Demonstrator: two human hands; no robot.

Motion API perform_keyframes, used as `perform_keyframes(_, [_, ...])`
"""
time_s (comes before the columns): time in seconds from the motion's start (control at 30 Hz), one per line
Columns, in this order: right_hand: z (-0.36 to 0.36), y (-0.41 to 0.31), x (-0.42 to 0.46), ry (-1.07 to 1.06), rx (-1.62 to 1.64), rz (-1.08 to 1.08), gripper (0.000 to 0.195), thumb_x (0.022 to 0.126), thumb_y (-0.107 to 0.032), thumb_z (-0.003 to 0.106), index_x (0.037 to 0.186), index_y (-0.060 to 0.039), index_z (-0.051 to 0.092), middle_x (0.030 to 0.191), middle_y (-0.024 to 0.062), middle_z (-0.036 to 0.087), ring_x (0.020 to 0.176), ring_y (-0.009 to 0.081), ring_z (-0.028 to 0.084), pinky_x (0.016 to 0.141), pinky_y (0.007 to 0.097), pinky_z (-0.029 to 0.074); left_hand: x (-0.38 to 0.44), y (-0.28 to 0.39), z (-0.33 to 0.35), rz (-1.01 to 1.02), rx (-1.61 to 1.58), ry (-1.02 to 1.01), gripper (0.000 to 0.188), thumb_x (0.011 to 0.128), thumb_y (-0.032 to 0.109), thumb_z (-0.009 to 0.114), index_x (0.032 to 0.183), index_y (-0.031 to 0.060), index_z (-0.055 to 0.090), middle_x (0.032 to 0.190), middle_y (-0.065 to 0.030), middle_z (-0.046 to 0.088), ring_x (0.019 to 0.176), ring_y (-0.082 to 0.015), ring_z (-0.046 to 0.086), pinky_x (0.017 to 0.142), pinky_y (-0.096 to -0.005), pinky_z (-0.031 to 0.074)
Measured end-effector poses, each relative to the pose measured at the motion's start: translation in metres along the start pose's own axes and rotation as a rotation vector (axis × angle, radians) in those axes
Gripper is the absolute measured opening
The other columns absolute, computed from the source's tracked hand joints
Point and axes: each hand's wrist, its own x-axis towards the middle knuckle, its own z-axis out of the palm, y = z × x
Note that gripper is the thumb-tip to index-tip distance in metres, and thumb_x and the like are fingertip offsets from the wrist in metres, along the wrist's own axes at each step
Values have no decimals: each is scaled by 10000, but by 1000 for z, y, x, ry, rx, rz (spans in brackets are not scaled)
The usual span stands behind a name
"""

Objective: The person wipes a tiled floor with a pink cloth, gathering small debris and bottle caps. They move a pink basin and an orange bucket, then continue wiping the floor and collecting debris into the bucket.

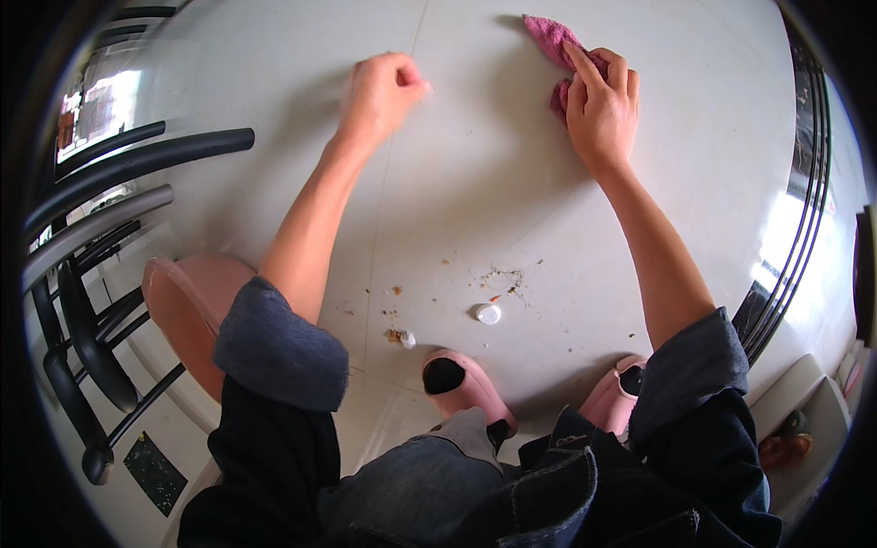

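Note:
My right hand (603,103) grips a crumpled pink cloth (551,40) near the top of the view, over the pale tiled floor (452,185). Across from it, to the left, my left hand (384,89) is raised with its fingers curled in, slightly blurred; nothing shows in it. Crumbs and a tangle of hair-like debris (505,279) lie on the tiles between my forearms and my feet. Beside them sits a small round white cap (488,314), and a small white scrap (408,339) lies next to brownish bits.
Black padded metal bars (151,154) of a rack or frame stand at the left. A pink plastic basin or bucket (199,288) is by my left elbow. My pink slippers (473,387) are below. A dark-striped skirting (801,205) runs along the right; a light-coloured container (798,404) is at lower right.

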Motion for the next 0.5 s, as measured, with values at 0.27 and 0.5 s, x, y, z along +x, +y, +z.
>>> perform_keyframes(0.27, [0, -1, 0, 9, 4, -9, 357, 822, -67, 535, 1130, -208, 647, 1108, 36, 523, 958, 259, 479, 882, 369, 425, 0, -7, 4, -40, -94, -1, 158, 740, 107, 703, 690, 26, 578, 627, -53, 596, 585, -171, 543, 558, -337, 451])
perform_keyframes(0.5, [0, 0, 1, 3, -4, -4, 356, 825, -75, 531, 1132, -216, 645, 1114, 32, 523, 965, 260, 479, 892, 369, 422, 1, 2, 5, -43, -47, 7, 168, 732, 111, 703, 675, 27, 569, 623, -49, 594, 588, -172, 549, 553, -329, 449])
